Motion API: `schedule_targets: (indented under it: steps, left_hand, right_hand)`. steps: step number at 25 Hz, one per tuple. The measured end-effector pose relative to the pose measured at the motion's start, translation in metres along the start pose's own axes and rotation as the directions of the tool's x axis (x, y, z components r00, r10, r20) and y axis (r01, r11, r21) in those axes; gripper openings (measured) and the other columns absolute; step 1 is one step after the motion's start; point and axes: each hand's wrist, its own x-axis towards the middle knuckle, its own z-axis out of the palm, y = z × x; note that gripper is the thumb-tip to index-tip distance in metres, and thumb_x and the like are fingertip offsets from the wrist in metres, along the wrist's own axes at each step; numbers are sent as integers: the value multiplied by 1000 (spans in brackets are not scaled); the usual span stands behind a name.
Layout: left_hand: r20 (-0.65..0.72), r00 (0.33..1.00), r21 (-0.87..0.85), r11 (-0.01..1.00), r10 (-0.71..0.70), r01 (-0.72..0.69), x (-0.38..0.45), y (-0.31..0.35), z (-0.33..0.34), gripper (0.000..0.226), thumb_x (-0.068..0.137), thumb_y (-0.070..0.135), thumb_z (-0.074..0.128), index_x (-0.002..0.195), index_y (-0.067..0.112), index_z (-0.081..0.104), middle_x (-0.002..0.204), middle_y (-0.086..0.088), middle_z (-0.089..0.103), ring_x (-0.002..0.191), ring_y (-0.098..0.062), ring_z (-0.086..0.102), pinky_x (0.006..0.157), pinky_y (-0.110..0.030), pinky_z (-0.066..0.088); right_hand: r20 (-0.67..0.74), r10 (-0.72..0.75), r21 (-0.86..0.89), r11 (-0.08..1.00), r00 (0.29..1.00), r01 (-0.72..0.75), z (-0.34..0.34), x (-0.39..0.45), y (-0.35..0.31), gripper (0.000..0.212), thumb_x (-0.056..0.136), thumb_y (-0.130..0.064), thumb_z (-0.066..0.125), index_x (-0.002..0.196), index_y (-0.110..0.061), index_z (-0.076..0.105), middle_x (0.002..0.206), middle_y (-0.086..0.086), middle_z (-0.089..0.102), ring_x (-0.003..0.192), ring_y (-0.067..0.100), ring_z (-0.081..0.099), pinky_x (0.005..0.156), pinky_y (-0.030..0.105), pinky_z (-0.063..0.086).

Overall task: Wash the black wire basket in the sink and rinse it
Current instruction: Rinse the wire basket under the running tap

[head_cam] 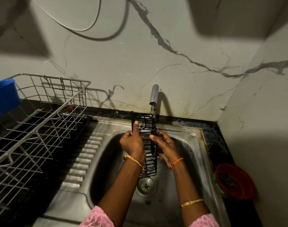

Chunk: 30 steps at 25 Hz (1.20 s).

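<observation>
The black wire basket (147,145) hangs lengthwise over the steel sink (195,154), its far end under the tap (153,95). A thin stream of water falls from the tap onto that far end. My left hand (132,141) grips the basket's left side, thumb up along a wire. My right hand (164,145) holds the right side, thumb on the mesh and fingers curled underneath. The near end of the basket hovers just above the drain (145,185).
A large metal dish rack (41,122) stands on the dark counter to the left, with a blue tub (4,95) at its far corner. The sink's ribbed drainboard (84,159) lies between rack and basin. A red bowl (235,181) sits on the counter at the right.
</observation>
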Motion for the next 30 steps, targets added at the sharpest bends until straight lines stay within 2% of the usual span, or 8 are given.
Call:
schedule_targets:
  steps: [3,7,11,15,21,25,27,30]
  left_hand:
    - [-20,1000,19,1000,18,-18,2,-3,-3,53,79,34,75,48,15,36,41,3,38,54,-20,45,43,-21,36]
    - [-18,999,24,999,27,-27,0,-3,-6,55,79,34,75,46,16,35,34,9,35,55,-20,45,48,-25,35]
    - [-21,1000,29,999,21,-20,0,-4,-7,56,78,35,76,46,17,34,37,9,34,55,-19,43,52,-27,37]
    - [-8,1000,10,1000,24,-24,-1,-4,-6,55,79,34,75,49,16,33,46,3,31,56,-18,37,52,-27,36]
    - [6,1000,3,1000,23,-23,1,-4,-4,54,79,34,75,48,16,34,48,0,32,58,-20,38,53,-29,35]
    - [16,1000,-23,999,27,-27,-1,-3,-3,55,80,31,74,49,15,33,34,10,31,38,-7,34,49,-25,39]
    - [32,999,-33,999,12,-11,-1,-4,-1,53,81,29,73,50,14,34,29,10,34,30,-2,37,42,-19,38]
    - [52,999,-60,998,-12,15,2,-8,1,50,82,28,73,52,15,36,33,11,39,31,0,44,38,-16,36]
  right_hand:
    - [20,11,11,1000,1000,-12,3,0,5,56,64,-46,77,114,-37,55,123,-3,58,113,18,53,91,46,44]
    - [40,29,33,999,999,-30,7,-2,9,72,49,-56,79,115,-38,55,126,-2,57,117,20,53,96,54,42]
    - [36,31,29,999,999,-32,5,-2,11,70,55,-52,79,118,-37,54,128,-3,56,117,20,51,96,52,42]
    - [21,36,46,998,999,-37,4,-3,9,69,47,-57,80,109,-42,56,128,-3,57,117,20,53,97,53,42]
    - [15,35,59,998,999,-36,5,-2,7,79,40,-60,82,112,-41,56,127,-3,58,116,20,53,99,54,41]
    - [-24,53,83,995,998,-51,6,-2,9,92,34,-64,82,116,-30,57,120,-2,62,112,19,56,99,51,43]
    - [-71,73,81,994,995,-67,7,-1,10,90,33,-67,81,111,-27,59,115,-2,65,108,18,59,96,48,46]
    - [-108,103,48,994,989,-98,5,-1,7,82,35,-69,76,104,-27,63,109,-4,66,104,15,58,83,38,48]
